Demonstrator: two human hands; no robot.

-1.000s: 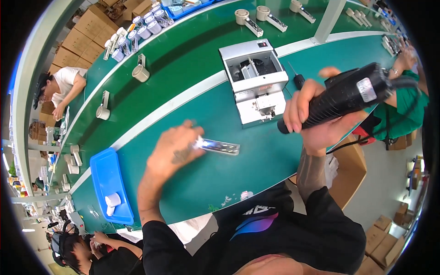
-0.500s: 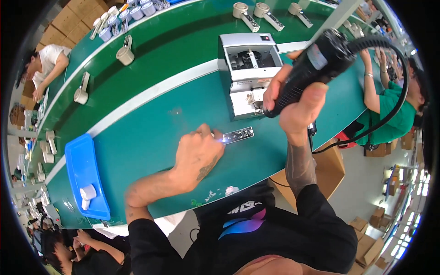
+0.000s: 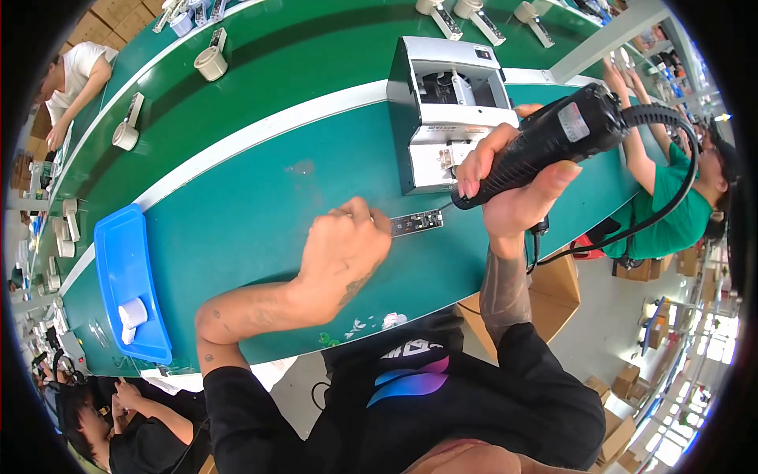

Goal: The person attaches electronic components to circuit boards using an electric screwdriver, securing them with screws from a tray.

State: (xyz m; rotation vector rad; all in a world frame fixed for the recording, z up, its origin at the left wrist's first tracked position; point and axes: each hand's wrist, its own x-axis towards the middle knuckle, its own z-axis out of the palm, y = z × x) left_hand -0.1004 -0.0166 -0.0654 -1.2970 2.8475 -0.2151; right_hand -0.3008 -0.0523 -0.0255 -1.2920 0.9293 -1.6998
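Note:
My left hand (image 3: 347, 245) is closed round the left part of a narrow device with a dark circuit board (image 3: 418, 223) showing. Its fingers hide what lies further left. In my right hand (image 3: 513, 205) is a black electric screwdriver (image 3: 545, 142), tilted, its cable looping off to the right. The thin bit points down-left at the board's right end; whether it touches cannot be told. Just behind the board stands a silver screw feeder (image 3: 458, 118), partly covered by my right hand.
A blue tray (image 3: 126, 245) at the left holds a white round-headed part (image 3: 133, 314). Similar parts (image 3: 211, 63) sit along the green conveyor (image 3: 276, 63) beyond a pale rail. One person in green (image 3: 663, 189) works at right; others sit at left. An open carton (image 3: 545, 300) is below the table's edge.
The screwdriver has moved from the feeder's front toward the board's right end, and its bit now shows. A bright glint beside my left fingers is gone. The whole view has shifted slightly.

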